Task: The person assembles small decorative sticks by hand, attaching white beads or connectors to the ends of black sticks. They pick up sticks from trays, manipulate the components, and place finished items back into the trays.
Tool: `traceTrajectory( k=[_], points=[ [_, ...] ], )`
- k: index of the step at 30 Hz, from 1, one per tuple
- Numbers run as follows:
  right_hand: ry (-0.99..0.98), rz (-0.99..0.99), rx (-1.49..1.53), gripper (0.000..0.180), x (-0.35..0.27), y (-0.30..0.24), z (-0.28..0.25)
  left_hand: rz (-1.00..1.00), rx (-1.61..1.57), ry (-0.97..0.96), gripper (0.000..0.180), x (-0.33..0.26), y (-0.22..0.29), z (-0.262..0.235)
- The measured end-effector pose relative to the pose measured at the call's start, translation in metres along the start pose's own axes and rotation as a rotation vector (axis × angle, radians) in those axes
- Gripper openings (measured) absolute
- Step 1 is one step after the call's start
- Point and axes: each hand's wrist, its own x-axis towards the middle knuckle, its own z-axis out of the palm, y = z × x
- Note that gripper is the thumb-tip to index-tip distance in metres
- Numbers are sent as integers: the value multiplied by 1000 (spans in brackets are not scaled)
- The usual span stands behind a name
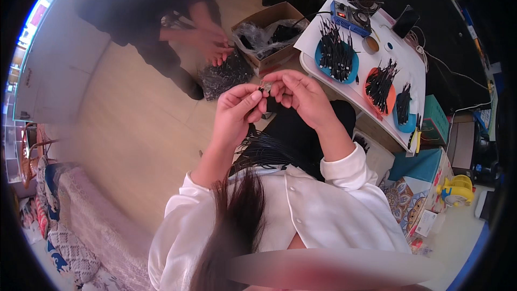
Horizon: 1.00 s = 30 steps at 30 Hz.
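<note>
Pinching one small dark piece with a pale, shiny part [265, 88] between left hand [237, 105] and right hand [301, 94], high over the lap, too small to make out further. Grasping on the left with thumb pressed against bent index finger, remaining fingers curled under, forearm angled up from a white cuff. Grasping on the right with thumb and index finger reaching inward, remaining fingers folded, forearm slanting up and left. Counting rightward: two blurred hands of a co-worker [214, 46] over one crinkled clear plastic bag of black pieces [223, 78]; one dense bundle of thin black cables [264, 151] across the lap; one open brown cardboard box [277, 60]; on the white tabletop [406, 64], one large blue dish [321, 63], one blue box-shaped device [350, 19], one orange dish [370, 94] and one small blue dish [407, 125], making three dishes heaped with black cables; lastly, one small yellow fan [456, 189].
</note>
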Motion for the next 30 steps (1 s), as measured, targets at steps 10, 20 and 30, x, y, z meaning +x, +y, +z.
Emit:
traceTrajectory(
  k=[10,20,30],
  points=[
    [28,49,275,8,-18,-12,12,21,60,-107,15,-8,-4,29],
    [-72,42,240,17,-49,-10,-11,-85,410,-255,15,-18,-7,41],
    [-111,157,257,22,-49,-3,-12,-124,621,-243,11,-18,-4,40]
  ],
)
